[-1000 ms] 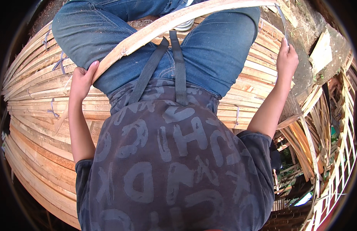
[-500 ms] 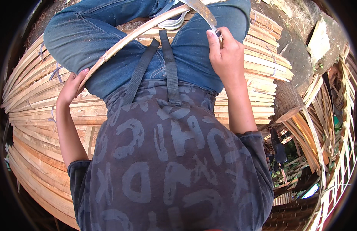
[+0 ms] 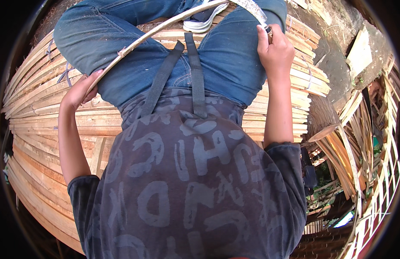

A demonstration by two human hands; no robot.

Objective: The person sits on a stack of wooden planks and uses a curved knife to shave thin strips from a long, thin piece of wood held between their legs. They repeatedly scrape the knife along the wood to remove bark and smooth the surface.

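A long, pale bamboo strip (image 3: 144,38) with a rough knot crosses above my lap, running from the left side up to the top middle. Its near end is gripped by my left hand (image 3: 82,91), fingers closed beside my left thigh. Over my right thigh, my right hand (image 3: 276,52) is wrapped round the handle of a knife, most of which it covers. The knife's curved, stained blade (image 3: 252,9) slants up and left toward the strip's far end. Whether blade and strip touch cannot be made out at the picture's edge.
Bundles of split wooden or bamboo slats (image 3: 49,172) lie beneath and around me, some tied with purple string (image 3: 65,74). At the right are a cut log (image 3: 323,118), a stone (image 3: 338,82) and a pile of thin strips (image 3: 338,155). Two black straps (image 3: 195,77) hang over my lap.
My right hand and the knife have moved right and slightly down. The strip now shows a narrower side, and my left hand has shifted a little.
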